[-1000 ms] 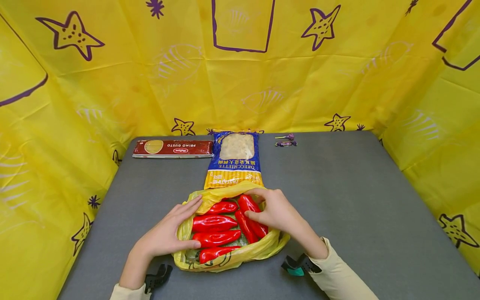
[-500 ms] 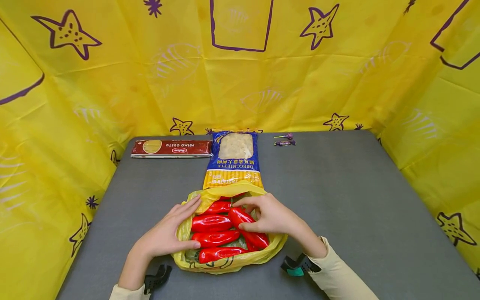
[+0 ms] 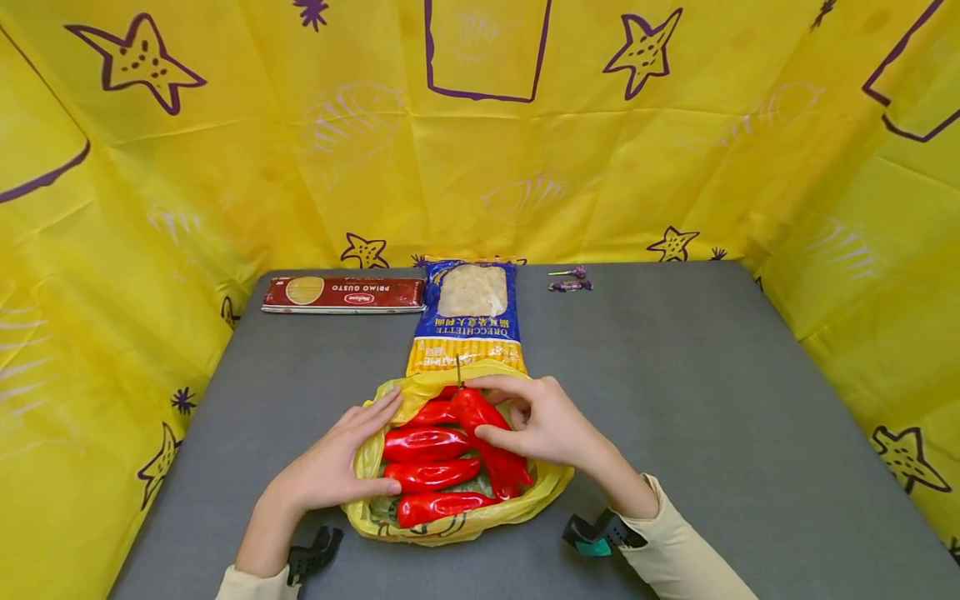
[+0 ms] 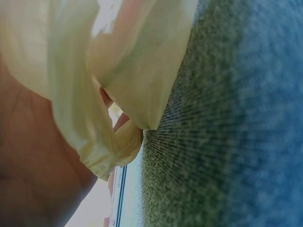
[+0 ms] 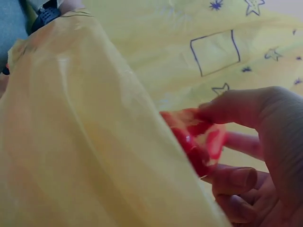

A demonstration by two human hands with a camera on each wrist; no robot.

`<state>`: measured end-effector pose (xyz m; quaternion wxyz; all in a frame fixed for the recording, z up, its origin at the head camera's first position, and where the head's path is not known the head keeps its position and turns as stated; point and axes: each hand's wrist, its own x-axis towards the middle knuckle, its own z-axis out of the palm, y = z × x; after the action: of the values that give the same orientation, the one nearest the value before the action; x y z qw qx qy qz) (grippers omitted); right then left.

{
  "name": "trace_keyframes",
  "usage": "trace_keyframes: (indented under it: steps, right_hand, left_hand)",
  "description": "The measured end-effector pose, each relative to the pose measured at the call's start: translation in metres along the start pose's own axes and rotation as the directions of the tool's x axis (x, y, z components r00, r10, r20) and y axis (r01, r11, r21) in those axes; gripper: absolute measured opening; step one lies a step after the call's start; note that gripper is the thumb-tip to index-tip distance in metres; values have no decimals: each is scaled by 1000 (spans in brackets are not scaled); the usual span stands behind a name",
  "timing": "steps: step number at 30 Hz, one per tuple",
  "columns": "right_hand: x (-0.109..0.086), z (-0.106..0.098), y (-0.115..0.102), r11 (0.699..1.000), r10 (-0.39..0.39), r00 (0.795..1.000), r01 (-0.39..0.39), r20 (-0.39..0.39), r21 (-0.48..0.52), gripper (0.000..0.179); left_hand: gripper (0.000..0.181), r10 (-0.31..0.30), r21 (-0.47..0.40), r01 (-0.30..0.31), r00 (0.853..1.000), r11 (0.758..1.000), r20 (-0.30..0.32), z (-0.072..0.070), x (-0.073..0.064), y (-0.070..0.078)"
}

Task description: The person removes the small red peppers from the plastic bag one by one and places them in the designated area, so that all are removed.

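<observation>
A yellow plastic bag (image 3: pixel 495 518) with several shiny long red peppers lies at the front middle of the table, its mouth facing up. My right hand (image 3: pixel 543 421) pinches one red pepper (image 3: pixel 491 437) between thumb and fingers, its thin stem pointing away from me. In the right wrist view that pepper (image 5: pixel 191 146) shows partly behind the bag wall. On the bag's left side rests my left hand (image 3: pixel 333 458), fingers straight along the rim and thumb over the edge beside the peppers (image 3: pixel 433 476). The left wrist view shows bag plastic (image 4: pixel 128 71) against the palm.
Touching or just behind the bag is a blue and yellow orecchiette packet (image 3: pixel 472 317). A dark red pasta packet (image 3: pixel 345 295) lies to its left. A lollipop (image 3: pixel 577 272) and a purple wrapped candy (image 3: pixel 572 286) lie at the back right. Yellow cloth (image 3: pixel 480 183) surrounds the table (image 3: pixel 675 375).
My right hand has taken hold of a red pepper on the right, shifted it left, and raised its stem end above the others. My left hand has stayed on the bag.
</observation>
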<state>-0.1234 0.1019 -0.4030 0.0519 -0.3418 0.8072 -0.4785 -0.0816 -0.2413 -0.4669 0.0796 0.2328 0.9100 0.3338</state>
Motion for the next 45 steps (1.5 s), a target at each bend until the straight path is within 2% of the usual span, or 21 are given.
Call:
trace_keyframes:
  steps: [3,8,15,20,25,31,35,40,45]
  right_hand:
    - [1,-4,-1,1000,6,997,-4,-74,16,47]
    - [4,-19,-3,998,65,985,-60,-158,36,51]
    - [7,-51,10,986,150,956,-125,-253,113,49]
    - [7,-75,27,980,192,918,-159,-348,121,50]
    - [9,-92,57,963,266,864,-260,-428,74,51]
    - [14,-95,99,911,364,821,-412,-440,-14,51]
    - [17,-91,123,876,401,799,-478,-449,-69,51]
    - [20,-89,146,857,414,785,-506,-461,-92,51]
    - [26,-84,157,858,419,781,-508,-463,-81,50]
  left_hand:
    - [109,8,5,-8,1000,1000,-6,-1,0,-1]
    - [110,0,-4,0,1000,1000,-9,-3,-1,0]
    - [110,-27,-18,28,1000,999,5,-3,-1,2]
    - [110,-13,-5,13,1000,1000,-1,-1,-1,1]
    - [110,-19,-9,19,1000,1000,4,0,0,1]
    - [110,-27,-29,27,1000,999,8,-1,0,1]
    - [109,-22,-24,22,1000,999,7,-1,-1,1]
    - [108,-29,-24,29,1000,999,7,0,-1,1]
    - [109,-52,-31,52,999,998,12,0,-2,3]
